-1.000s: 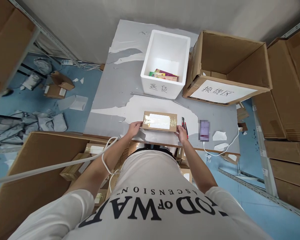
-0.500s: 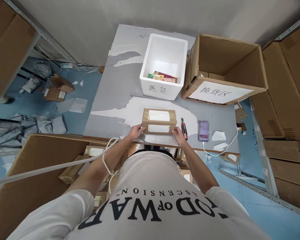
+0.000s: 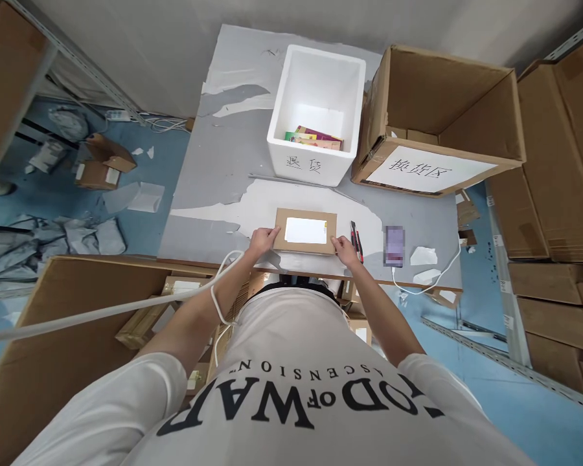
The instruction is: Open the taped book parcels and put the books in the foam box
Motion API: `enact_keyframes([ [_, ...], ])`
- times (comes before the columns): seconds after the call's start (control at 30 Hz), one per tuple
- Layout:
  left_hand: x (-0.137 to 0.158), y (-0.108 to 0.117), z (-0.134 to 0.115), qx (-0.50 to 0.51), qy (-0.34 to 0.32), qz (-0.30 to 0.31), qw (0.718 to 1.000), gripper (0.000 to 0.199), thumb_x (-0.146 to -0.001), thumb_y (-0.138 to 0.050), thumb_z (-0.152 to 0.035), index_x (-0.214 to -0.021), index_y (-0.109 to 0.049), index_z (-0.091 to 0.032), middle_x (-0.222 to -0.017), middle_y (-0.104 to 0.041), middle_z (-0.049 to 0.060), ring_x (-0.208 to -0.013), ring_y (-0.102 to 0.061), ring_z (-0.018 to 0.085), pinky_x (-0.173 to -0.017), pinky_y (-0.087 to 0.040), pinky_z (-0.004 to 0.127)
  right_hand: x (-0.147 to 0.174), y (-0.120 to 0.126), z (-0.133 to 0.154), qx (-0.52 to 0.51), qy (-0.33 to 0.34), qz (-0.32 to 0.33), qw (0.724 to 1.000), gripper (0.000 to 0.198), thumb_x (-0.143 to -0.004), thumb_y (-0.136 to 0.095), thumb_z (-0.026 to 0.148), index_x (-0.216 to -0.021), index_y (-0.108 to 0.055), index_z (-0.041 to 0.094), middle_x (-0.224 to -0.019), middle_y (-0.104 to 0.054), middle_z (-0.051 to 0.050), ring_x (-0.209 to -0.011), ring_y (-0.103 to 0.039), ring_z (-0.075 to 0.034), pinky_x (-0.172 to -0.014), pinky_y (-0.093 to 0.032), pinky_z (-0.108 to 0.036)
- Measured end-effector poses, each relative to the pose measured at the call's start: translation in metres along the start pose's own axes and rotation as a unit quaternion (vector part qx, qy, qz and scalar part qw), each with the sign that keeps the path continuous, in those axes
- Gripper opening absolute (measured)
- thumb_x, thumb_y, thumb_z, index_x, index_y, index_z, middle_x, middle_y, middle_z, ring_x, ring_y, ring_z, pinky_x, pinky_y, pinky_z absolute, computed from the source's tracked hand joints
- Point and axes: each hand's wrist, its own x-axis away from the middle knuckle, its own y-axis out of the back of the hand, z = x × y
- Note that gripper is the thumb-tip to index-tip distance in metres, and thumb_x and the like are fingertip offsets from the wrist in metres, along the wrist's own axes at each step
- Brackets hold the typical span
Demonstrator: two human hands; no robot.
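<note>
1. We have the box (image 3: 306, 232) at the surface's (image 3: 201, 175) near edge; whether it touches, we cannot tell.
2. Our left hand (image 3: 263, 241) has its fingers closed on the box's left end.
3. Our right hand's (image 3: 344, 250) fingers pinch its right end, just beside the cutter (image 3: 356, 242).

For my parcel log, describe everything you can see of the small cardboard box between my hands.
The small cardboard box is brown, oblong and looks closed, with a white, yellow-marked label on its upper face; any print is unreadable. Its length runs left to right at the near side of the table; contact there is unclear. Your left hand grips its left end, your right hand its right end.
</note>
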Motion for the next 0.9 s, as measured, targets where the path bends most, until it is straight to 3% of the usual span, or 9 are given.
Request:
enact_keyframes([
  [0.13,-0.003,-0.007,0.009,0.059,0.021,-0.008,0.998,0.060,-0.084,-0.041,-0.064,-0.068,-0.072,-0.015,-0.062,-0.065,0.006,-0.068,-0.059,0.020,-0.063,-0.040,0.028,-0.004,-0.001,-0.007,-0.048,-0.008,0.010,0.999,0.046,-0.076,-0.049,0.068,-0.077,-0.048,0.023,-0.076,-0.062,-0.001,-0.072,-0.058,-0.016,-0.069,-0.048,-0.029],
  [0.3,0.013,-0.017,0.032,0.179,0.023,0.006,0.984,0.051,-0.086,-0.039,-0.050,-0.100,-0.072,-0.014,-0.089,-0.074,0.008,-0.088,-0.066,0.022,-0.082,-0.048,0.032,0.005,-0.009,-0.031,-0.118,-0.019,-0.026,0.992,0.047,-0.084,-0.033,0.060,-0.093,-0.055,0.020,-0.098,-0.066,-0.010,-0.083,-0.064,-0.020,-0.076,-0.052,-0.035],
  [0.4,0.031,-0.021,0.047,0.137,-0.013,0.047,0.989,0.042,-0.075,-0.057,-0.041,-0.107,-0.071,-0.018,-0.099,-0.075,0.005,-0.096,-0.065,0.025,-0.090,-0.047,0.034,0.016,-0.016,-0.045,-0.106,-0.010,-0.041,0.993,0.042,-0.076,-0.050,0.044,-0.109,-0.055,0.018,-0.119,-0.062,-0.014,-0.097,-0.064,-0.022,-0.091,-0.049,-0.040],
  [0.53,0.041,-0.032,0.054,0.103,-0.049,0.062,0.991,0.049,-0.073,-0.061,-0.037,-0.118,-0.066,-0.018,-0.105,-0.074,0.006,-0.098,-0.065,0.025,-0.090,-0.048,0.035,0.025,-0.026,-0.052,-0.098,0.024,0.007,0.995,0.057,-0.067,-0.057,0.027,-0.123,-0.047,0.020,-0.131,-0.056,-0.014,-0.112,-0.060,-0.024,-0.100,-0.045,-0.043],
  [0.7,0.036,-0.041,0.046,0.091,-0.041,0.035,0.994,0.038,-0.079,-0.054,-0.037,-0.107,-0.070,-0.017,-0.095,-0.075,0.007,-0.090,-0.066,0.025,-0.082,-0.050,0.035,0.019,-0.032,-0.044,-0.131,0.008,0.020,0.991,0.038,-0.070,-0.054,0.027,-0.107,-0.046,0.020,-0.127,-0.058,-0.015,-0.115,-0.060,-0.023,-0.102,-0.043,-0.042],
  [0.8,0.037,-0.033,0.035,0.092,-0.055,0.017,0.994,0.038,-0.082,-0.052,-0.040,-0.105,-0.071,-0.016,-0.094,-0.074,0.007,-0.088,-0.066,0.024,-0.079,-0.049,0.032,0.015,-0.026,-0.034,-0.152,0.046,0.027,0.987,0.029,-0.073,-0.054,0.032,-0.099,-0.045,0.023,-0.128,-0.058,-0.013,-0.119,-0.057,-0.020,-0.102,-0.043,-0.040],
  [0.9,0.040,-0.016,0.017,0.076,-0.073,-0.028,0.994,0.043,-0.086,-0.047,-0.045,-0.107,-0.071,-0.016,-0.089,-0.074,0.006,-0.079,-0.064,0.020,-0.073,-0.046,0.027,0.015,-0.013,-0.020,-0.151,0.095,0.012,0.984,0.026,-0.078,-0.051,0.043,-0.093,-0.044,0.023,-0.113,-0.064,-0.010,-0.109,-0.060,-0.020,-0.095,-0.046,-0.038],
])
